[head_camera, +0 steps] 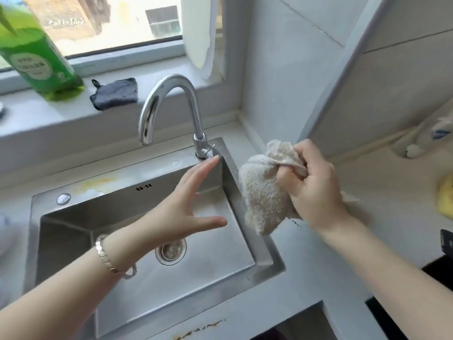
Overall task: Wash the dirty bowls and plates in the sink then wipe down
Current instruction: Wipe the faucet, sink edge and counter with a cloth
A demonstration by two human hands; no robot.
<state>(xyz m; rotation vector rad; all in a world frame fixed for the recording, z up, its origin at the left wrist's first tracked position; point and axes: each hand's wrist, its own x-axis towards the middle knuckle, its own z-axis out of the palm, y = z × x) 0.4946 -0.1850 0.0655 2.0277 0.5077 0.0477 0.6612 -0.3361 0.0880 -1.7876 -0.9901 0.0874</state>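
Pale countertop [306, 278], inset steel sink [269, 251]

Bright daylight view of a kitchen, soft in detail and bent by a wide lens.

Daylight comes in through the window [110, 23] at upper left, where the view outside is washed out almost to white. It puts glare streaks on the faucet [171, 92] and a pale sheen on the sink [196, 285], and shadows are faint and soft. The whole frame is slightly smeared. The right hand [316, 185] and its cloth [264, 195] look blurred, perhaps by motion. Near the edges the green bottle [36, 52] leans and straight lines bow.
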